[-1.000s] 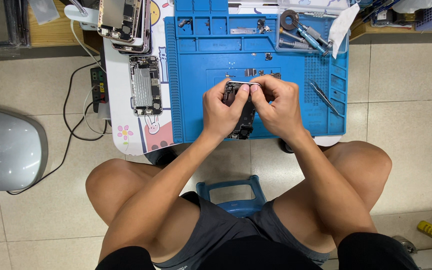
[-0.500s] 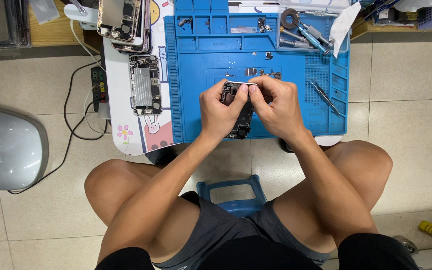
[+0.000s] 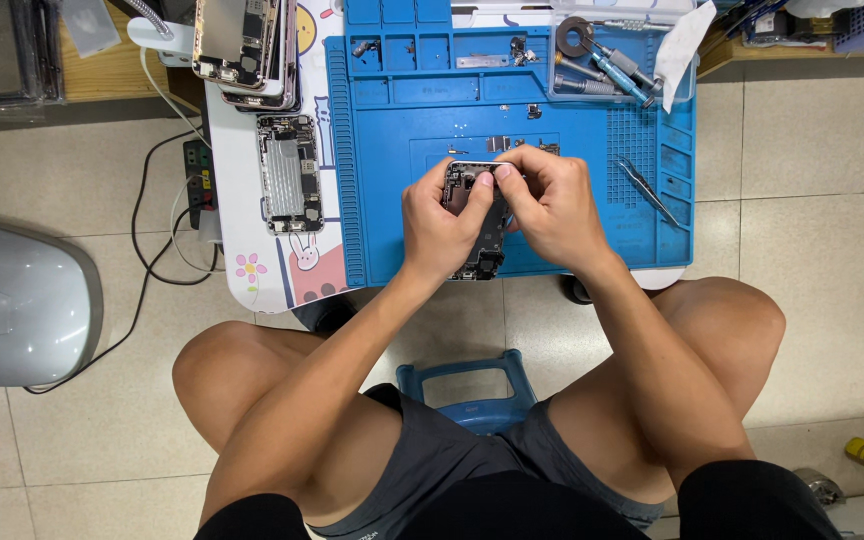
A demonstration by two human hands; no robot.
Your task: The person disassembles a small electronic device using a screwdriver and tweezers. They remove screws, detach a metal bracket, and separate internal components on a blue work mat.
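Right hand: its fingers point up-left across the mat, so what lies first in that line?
The right hand already pinches the dark opened phone body, meeting the left hand there. Beyond lies bare blue silicone work mat; height above it is unclear.

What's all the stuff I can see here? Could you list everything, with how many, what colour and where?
Opened phone body: one, dark, held over the mat by both hands.
Work mat: one, blue, on the small table.
Tweezers: one pair, metal, at the mat's right side.
Clear tray: one, holding screwdrivers, at the mat's top right.
Tissue: one, white, on the tray's right edge.
Opened phone: one, silver, left of the mat.
Phone stack: several, top left of the mat.
Stool: one, blue, between the knees.
Grey domed object: one, on the floor, left.
Cables: black, on the floor, left.
Left hand: grips the phone body.
Right hand: fingers pinching at its top.
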